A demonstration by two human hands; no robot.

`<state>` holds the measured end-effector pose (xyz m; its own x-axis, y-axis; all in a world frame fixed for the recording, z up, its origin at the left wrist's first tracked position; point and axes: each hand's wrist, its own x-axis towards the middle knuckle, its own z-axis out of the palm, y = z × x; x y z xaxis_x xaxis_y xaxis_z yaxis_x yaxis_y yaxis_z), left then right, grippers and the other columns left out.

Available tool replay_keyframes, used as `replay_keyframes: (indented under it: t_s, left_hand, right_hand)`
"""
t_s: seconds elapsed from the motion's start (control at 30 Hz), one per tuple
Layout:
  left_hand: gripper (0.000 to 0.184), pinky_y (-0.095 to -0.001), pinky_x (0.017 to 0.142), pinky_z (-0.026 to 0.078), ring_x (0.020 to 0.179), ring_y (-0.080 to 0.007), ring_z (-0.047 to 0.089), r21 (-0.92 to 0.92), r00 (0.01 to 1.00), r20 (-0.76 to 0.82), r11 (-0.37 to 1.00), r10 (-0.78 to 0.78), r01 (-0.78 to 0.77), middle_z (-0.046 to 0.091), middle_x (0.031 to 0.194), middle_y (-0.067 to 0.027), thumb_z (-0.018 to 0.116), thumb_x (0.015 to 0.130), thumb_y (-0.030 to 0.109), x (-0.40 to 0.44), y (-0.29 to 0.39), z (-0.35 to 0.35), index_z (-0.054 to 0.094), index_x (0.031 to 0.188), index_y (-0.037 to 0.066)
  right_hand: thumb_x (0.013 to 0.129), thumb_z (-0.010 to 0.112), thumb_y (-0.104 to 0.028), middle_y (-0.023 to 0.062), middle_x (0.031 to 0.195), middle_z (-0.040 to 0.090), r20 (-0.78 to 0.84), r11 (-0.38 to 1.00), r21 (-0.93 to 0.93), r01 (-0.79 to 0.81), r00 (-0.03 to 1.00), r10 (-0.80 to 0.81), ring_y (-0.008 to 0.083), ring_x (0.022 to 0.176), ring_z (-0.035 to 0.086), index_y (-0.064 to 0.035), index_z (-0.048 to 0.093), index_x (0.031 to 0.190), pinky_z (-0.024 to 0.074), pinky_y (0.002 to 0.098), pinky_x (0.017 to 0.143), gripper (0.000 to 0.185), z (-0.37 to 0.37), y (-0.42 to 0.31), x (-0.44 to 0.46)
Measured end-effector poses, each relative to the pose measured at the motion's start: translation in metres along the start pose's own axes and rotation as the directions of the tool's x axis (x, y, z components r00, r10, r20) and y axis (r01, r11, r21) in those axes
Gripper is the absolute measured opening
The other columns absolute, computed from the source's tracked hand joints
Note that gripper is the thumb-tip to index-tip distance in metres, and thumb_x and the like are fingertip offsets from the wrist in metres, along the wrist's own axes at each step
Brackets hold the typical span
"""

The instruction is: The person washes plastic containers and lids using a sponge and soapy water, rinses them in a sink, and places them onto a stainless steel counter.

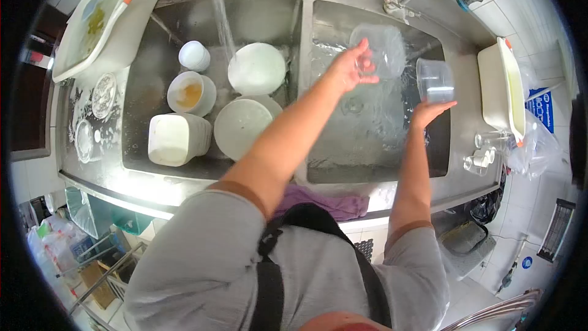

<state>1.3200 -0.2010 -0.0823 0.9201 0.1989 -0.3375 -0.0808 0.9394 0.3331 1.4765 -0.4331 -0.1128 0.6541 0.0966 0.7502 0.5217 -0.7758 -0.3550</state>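
Observation:
My left hand (353,68) is over the right sink basin (367,162), its fingers curled against a clear plastic tub (387,52) that is blurred by motion. Lower and to the right, my right hand (431,112) holds a clear round plastic container (436,81) from its near end, above the basin's right side. Water with ripples and some foam covers the basin floor. In the left basin (144,95) stand a white bowl (257,68) under running water (222,15), a large round white container (242,127), stacked square white tubs (169,140) and white bowls (191,94) with orange liquid.
A big white bin (119,43) with orange handles stands at the left edge, and another white bin (499,89) at the right. Small clear cups (481,158) lie on the right counter. Foamy lids (104,95) rest on the left counter. A purple cloth (324,202) lies along the front edge.

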Motion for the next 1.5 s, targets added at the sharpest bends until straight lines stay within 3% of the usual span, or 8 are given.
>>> replay_keyframes:
  t_s: [0.17, 0.43, 0.67, 0.87, 1.1, 1.3, 1.37, 1.5]
  left_hand:
    - [0.054, -0.0593, 0.088, 0.042, 0.110, -0.0264, 0.051, 0.492, 0.920, -0.316, 0.869, 0.233, -0.051, 0.056, 0.115, -0.0104, 0.067, 0.082, 0.046, 0.040, -0.139, -0.085, 0.053, 0.119, 0.010]
    - [0.038, -0.0692, 0.105, 0.012, 0.131, -0.0214, 0.040, 0.381, 0.980, 0.041, -0.909, 0.197, 0.167, 0.047, 0.138, -0.0047, 0.051, 0.089, 0.029, -0.028, -0.137, -0.105, 0.056, 0.125, 0.017]
    - [0.049, -0.0662, 0.101, 0.028, 0.108, -0.0263, 0.060, 0.330, 0.988, -0.152, -0.944, -0.038, 0.014, 0.063, 0.116, -0.0093, 0.051, 0.089, 0.021, 0.016, -0.124, -0.104, 0.044, 0.136, 0.012]
    - [0.075, -0.0408, 0.067, 0.055, 0.081, -0.0265, 0.068, 0.631, 0.952, -0.285, -0.725, 0.112, 0.275, 0.065, 0.108, -0.0154, 0.059, 0.081, 0.006, 0.004, -0.124, -0.063, 0.025, 0.146, 0.018]
    - [0.091, -0.0431, 0.076, 0.053, 0.088, -0.0345, 0.065, 0.828, 0.952, -0.083, -0.511, 0.294, 0.230, 0.056, 0.114, -0.0187, 0.055, 0.078, -0.005, 0.000, -0.136, -0.088, 0.006, 0.149, 0.024]
    - [0.055, -0.0441, 0.078, 0.053, 0.093, -0.0331, 0.064, 0.752, 0.981, -0.034, -0.642, 0.189, 0.150, 0.056, 0.112, -0.0196, 0.054, 0.079, -0.003, -0.015, -0.143, -0.088, 0.044, 0.131, 0.016]
    - [0.044, -0.0442, 0.078, 0.053, 0.093, -0.0324, 0.064, 0.749, 0.984, -0.013, -0.650, 0.178, 0.128, 0.056, 0.112, -0.0205, 0.054, 0.080, -0.001, -0.006, -0.141, -0.095, 0.054, 0.122, 0.013]
    - [0.023, -0.0420, 0.076, 0.054, 0.095, -0.0320, 0.064, 0.774, 0.977, -0.012, -0.616, 0.214, 0.144, 0.061, 0.105, -0.0180, 0.056, 0.082, 0.006, 0.005, -0.133, -0.098, 0.063, 0.103, 0.007]
  right_hand:
    - [0.086, 0.054, -0.004, 0.0304, 0.145, 0.021, 0.308, 0.916, -0.001, -0.401, 0.872, 0.381, 0.0433, 0.132, 0.028, -0.0004, 0.004, 0.145, 0.0237, 0.0491, 0.110, 0.078, 0.036, 0.045, -0.108]
    - [0.091, 0.046, -0.029, 0.0164, 0.137, 0.042, 0.830, 0.821, -0.524, -0.227, 0.081, 0.552, 0.0389, 0.122, 0.043, -0.0067, 0.040, 0.133, 0.0273, 0.0622, 0.100, 0.048, 0.072, 0.041, -0.201]
    - [0.084, 0.047, -0.022, 0.0198, 0.122, 0.052, 0.789, 0.094, -0.568, -0.818, -0.509, 0.344, 0.0386, 0.101, 0.056, -0.0026, 0.050, 0.113, 0.0452, 0.0544, 0.078, 0.035, 0.059, 0.075, -0.148]
    - [0.076, 0.046, -0.015, 0.0247, 0.110, 0.056, 0.715, 0.275, -0.699, -0.660, -0.644, 0.274, 0.0370, 0.090, 0.063, -0.0004, 0.050, 0.091, 0.0551, 0.0417, 0.060, 0.021, 0.021, 0.094, -0.082]
    - [0.077, 0.046, -0.005, 0.0230, 0.096, 0.062, 0.778, 0.385, -0.605, -0.697, -0.620, 0.101, 0.0336, 0.075, 0.066, 0.0039, 0.048, 0.109, 0.0560, 0.0364, 0.056, 0.033, 0.010, 0.052, -0.074]
    - [0.076, 0.050, 0.006, 0.0306, 0.108, 0.056, 0.929, 0.663, -0.132, -0.737, 0.140, 0.341, 0.0375, 0.087, 0.064, -0.0009, 0.039, 0.126, 0.0552, 0.0444, 0.065, 0.051, -0.004, 0.007, -0.083]
    - [0.072, 0.059, 0.002, 0.0331, 0.122, 0.048, 0.809, 0.936, 0.272, 0.224, 0.473, -0.348, 0.0396, 0.115, 0.051, 0.0008, 0.042, 0.122, 0.0433, 0.0536, 0.093, 0.053, 0.007, 0.010, -0.098]
    - [0.073, 0.060, -0.003, 0.0262, 0.130, 0.044, 0.813, 0.748, 0.163, 0.644, 0.342, -0.472, 0.0406, 0.129, 0.032, -0.0010, 0.045, 0.119, 0.0299, 0.0528, 0.103, 0.048, -0.019, -0.039, -0.099]
